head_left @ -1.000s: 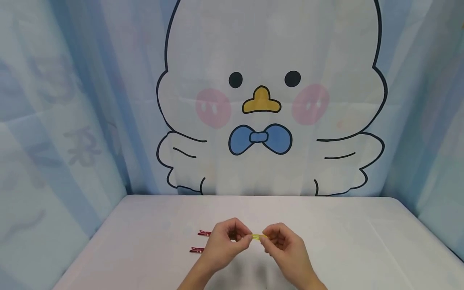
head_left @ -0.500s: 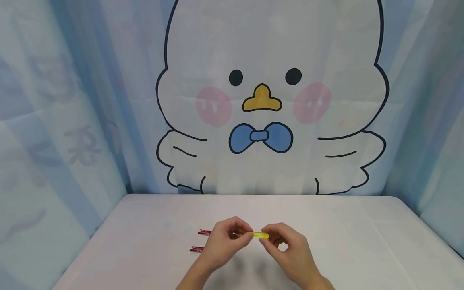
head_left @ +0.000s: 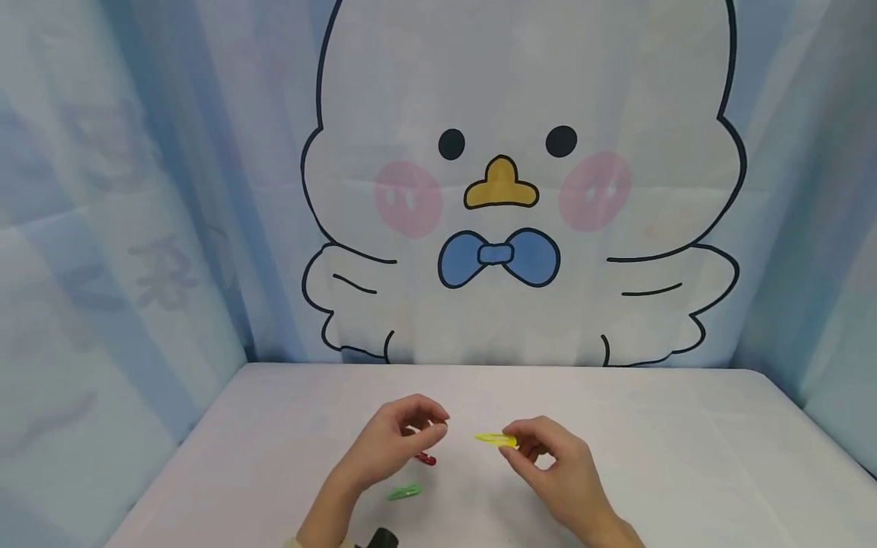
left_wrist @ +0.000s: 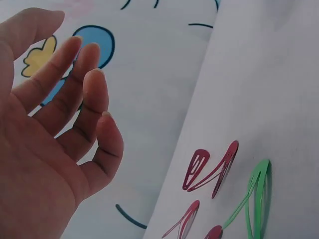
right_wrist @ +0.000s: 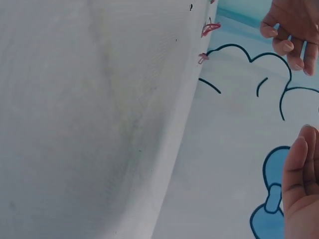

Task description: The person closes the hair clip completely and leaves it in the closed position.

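In the head view my right hand [head_left: 558,472] pinches a yellow snap hair clip [head_left: 492,439] between thumb and fingers, its narrow end pointing left above the table. My left hand [head_left: 393,445] hovers to the left, apart from the clip. Its fingers are loosely bent with nothing between them, as the palm [left_wrist: 45,169] in the left wrist view shows. Below it on the table lie a green hair clip [head_left: 404,492] and red hair clips, one red clip [head_left: 426,459] partly behind the hand. In the right wrist view the right hand [right_wrist: 304,199] is cut off by the edge.
Several red clips [left_wrist: 197,169] lie spread beside the green one on the white table [head_left: 685,449]. A printed curtain [head_left: 500,320] hangs behind the table's back edge, with more curtain at both sides. A black object [head_left: 382,538] shows by the left wrist.
My left hand has let go of the yellow hair clip and moved left. The clip stays in my right hand, more of it showing. The green clip has come into view.
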`<state>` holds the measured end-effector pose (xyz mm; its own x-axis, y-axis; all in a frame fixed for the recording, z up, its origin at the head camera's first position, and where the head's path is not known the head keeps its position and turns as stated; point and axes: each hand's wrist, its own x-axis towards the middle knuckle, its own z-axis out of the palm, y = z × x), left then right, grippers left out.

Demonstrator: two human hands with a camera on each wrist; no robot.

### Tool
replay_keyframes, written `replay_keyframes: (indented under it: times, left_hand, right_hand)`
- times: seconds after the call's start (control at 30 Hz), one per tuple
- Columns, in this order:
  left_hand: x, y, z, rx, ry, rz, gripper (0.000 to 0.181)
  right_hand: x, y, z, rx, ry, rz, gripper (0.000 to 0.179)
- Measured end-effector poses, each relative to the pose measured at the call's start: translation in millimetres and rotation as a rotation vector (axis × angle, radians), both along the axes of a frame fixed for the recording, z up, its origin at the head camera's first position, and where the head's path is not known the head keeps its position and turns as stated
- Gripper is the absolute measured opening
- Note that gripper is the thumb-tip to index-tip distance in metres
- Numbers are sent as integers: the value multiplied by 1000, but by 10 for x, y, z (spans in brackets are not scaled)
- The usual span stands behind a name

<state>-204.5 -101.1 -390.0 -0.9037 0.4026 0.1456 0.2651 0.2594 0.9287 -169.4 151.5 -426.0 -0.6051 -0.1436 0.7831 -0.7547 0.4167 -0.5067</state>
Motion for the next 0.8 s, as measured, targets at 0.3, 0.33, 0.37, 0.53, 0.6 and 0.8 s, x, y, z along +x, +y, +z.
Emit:
replay_keyframes:
  times: [0.3, 0.33, 0.37, 0.53, 0.6, 0.8]
  left_hand:
    - [-39, -119, 14, -78, 120, 78, 16]
    - [-45, -143, 13, -90, 127, 89, 16]
    - [-52, -171, 10, -102, 132, 100, 15]
    - [-80, -339, -28, -155, 126, 147, 17]
    - [-91, -410, -55, -180, 119, 158, 17]
    - [-143, -611, -141, -253, 120, 165, 17]
  right_hand:
    - [-20, 27, 33, -19, 14, 5, 43]
    - [-19, 30, 42, -20, 6, -3, 42]
    - [-19, 39, 48, -19, -4, -11, 42]
    - [-26, 155, 58, -9, -109, -71, 37]
    - [-32, 211, 59, -9, -159, -92, 36]
    - [-76, 302, 73, 16, -270, -123, 28]
